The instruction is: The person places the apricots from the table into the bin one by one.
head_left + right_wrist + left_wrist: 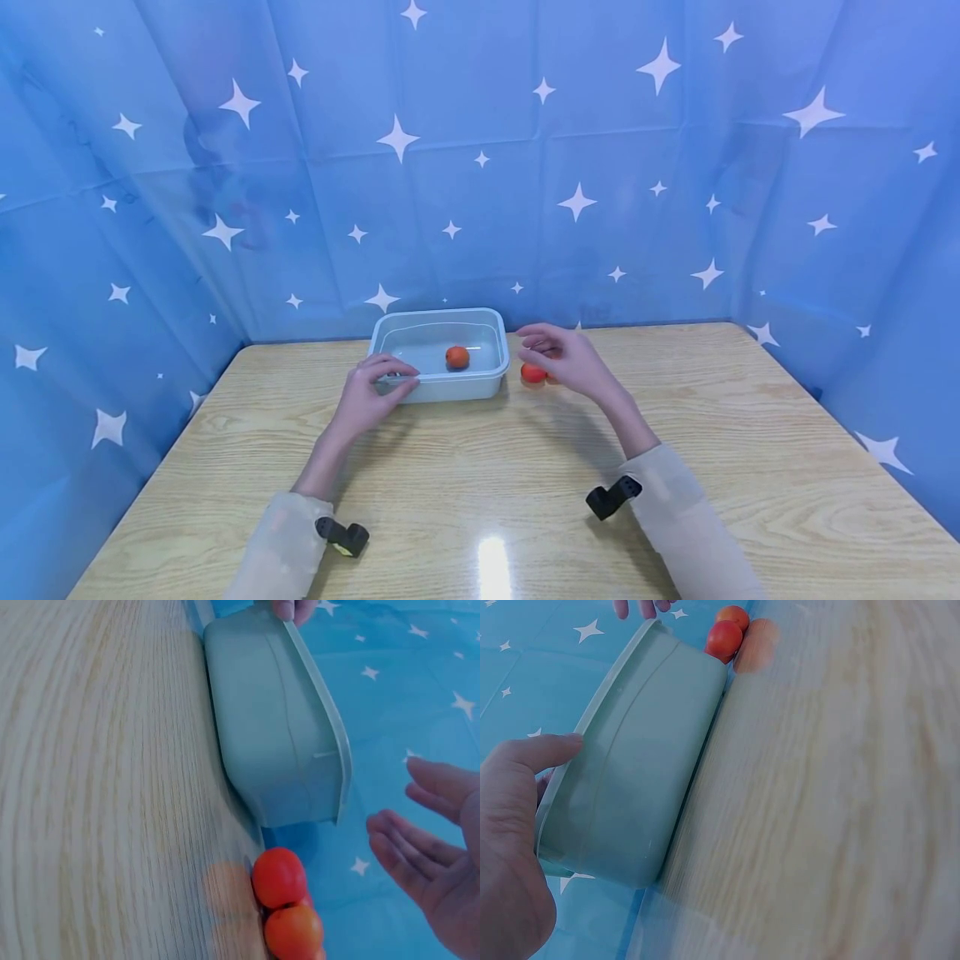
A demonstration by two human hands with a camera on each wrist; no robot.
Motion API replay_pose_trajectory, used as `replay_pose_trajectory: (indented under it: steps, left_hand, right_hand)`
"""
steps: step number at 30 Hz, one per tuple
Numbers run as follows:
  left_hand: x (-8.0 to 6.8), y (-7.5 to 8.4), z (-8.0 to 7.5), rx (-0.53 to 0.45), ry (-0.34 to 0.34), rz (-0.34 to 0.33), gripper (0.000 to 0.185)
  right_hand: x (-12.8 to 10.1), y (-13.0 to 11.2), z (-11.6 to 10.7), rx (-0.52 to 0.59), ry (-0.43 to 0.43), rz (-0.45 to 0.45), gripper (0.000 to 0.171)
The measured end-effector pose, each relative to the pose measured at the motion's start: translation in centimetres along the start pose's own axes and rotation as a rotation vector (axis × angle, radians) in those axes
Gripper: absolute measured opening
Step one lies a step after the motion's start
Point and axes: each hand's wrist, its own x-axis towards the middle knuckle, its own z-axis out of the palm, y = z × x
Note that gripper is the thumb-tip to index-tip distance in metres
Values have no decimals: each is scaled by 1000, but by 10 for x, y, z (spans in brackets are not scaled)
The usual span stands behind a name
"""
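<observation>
A pale blue-green plastic basin (pixel 459 389) stands at the back of the table. One orange-red round fruit (pixel 457 357) lies inside it. My left hand (pixel 372 390) holds the near left part of its rim, with the thumb (pixel 559 748) on the outer side. To the right of the basin, my right hand (pixel 567 360) hovers over a red round fruit (pixel 533 374), partly covering the group there. The right wrist view shows that hand with fingers apart and nothing between them; below, the red fruit (pixel 279 877) touches an orange one (pixel 294 931), others partly hidden behind.
The wooden table (pixel 465 475) spreads out in front of the basin, with a bright light reflection near its front. A blue curtain (pixel 480 208) with white stars hangs behind and on both sides. Each sleeve carries a small black camera (pixel 613 497).
</observation>
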Motion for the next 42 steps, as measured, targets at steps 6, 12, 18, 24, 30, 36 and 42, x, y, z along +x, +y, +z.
replay_pose_trajectory:
  steps: [6,12,18,24,30,36,42]
  left_hand:
    - [0,-1,0,7,1,0,12]
    - [-1,0,-1,7,-4,-16,12]
    - [-1,0,-1,1,-1,3,12]
    - [0,0,-1,0,4,16,12]
    - [0,-2,1,-21,11,26,13]
    - [-1,-1,1,-16,17,22,12]
    - [0,0,0,1,11,8,12]
  right_hand:
    - [-2,2,-5,8,7,21,37]
    - [-3,8,-11,-1,39,48,36]
    - [-4,18,-14,-12,57,78,35]
    - [-7,25,-18,-49,70,103,35]
    - [-8,35,-19,-78,69,119,36]
    - [-9,45,-20,-91,59,134,36]
    - [-10,51,-21,-93,33,167,34]
